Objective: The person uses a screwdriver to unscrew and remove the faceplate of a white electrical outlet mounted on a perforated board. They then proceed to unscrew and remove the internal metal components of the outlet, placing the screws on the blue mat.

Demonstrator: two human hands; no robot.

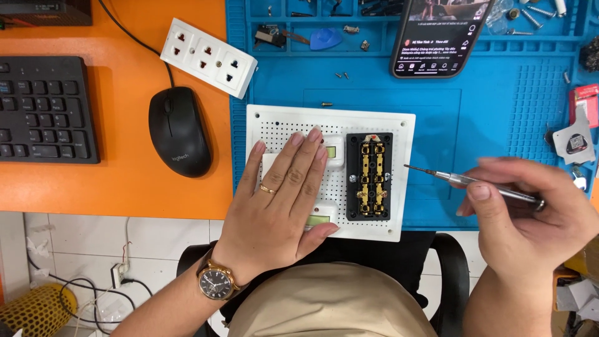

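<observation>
At three o'clock, right hand [530,212] pinches a thin, slippery-looking steel screwdriver [474,182] mid-shaft; left hand [281,200] lies open, flat on the white perforated plastic board [380,122].

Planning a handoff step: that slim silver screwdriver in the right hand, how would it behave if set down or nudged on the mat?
The screwdriver looks like a thin round metal shaft, so probably stiff and light. Round body suggests it may roll on the flat blue mat. The fine tip looks easily bent. The right hand pinches it; the left hand lies flat on the white perforated board.

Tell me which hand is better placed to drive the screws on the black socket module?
Probably the right hand: it holds the screwdriver, tip pointing at the black socket module. The left hand lies flat on the white perforated board.
</observation>
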